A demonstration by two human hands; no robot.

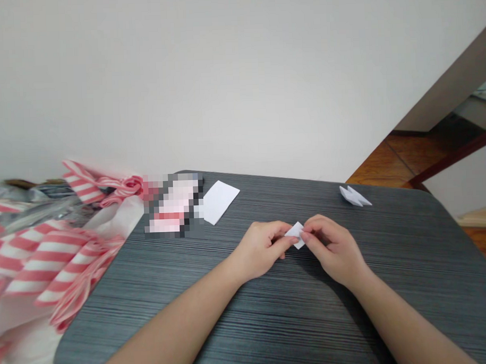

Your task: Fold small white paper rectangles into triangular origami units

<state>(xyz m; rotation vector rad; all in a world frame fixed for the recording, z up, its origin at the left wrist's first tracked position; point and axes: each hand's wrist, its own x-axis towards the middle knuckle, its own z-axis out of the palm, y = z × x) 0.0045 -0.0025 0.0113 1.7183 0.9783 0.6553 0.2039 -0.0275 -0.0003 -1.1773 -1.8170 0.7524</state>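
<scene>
Grey-streaked tabletop point(413, 261), white wall point(239, 81) behind. Far left, a red-striped bag point(42, 263) lay against the table edge; next, a pixelated object point(172, 203), unreadable; then a white paper sheet point(220, 201). Left hand point(259, 250) and right hand point(333, 250) were close together, fingertips pinching a small folded white paper point(296, 235) mid-table, partly hidden by the fingers. A folded paper piece point(354, 195) lay apart, toward the far right edge.

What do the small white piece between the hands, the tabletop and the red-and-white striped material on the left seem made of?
The small white piece looks like matte paper, holding crisp folds. The tabletop seems laminate or veneer, dark grey with streaky grain and a slight sheen. The red-and-white striped material looks thin and soft, gathered in folds; it could be plastic or fabric.
</scene>
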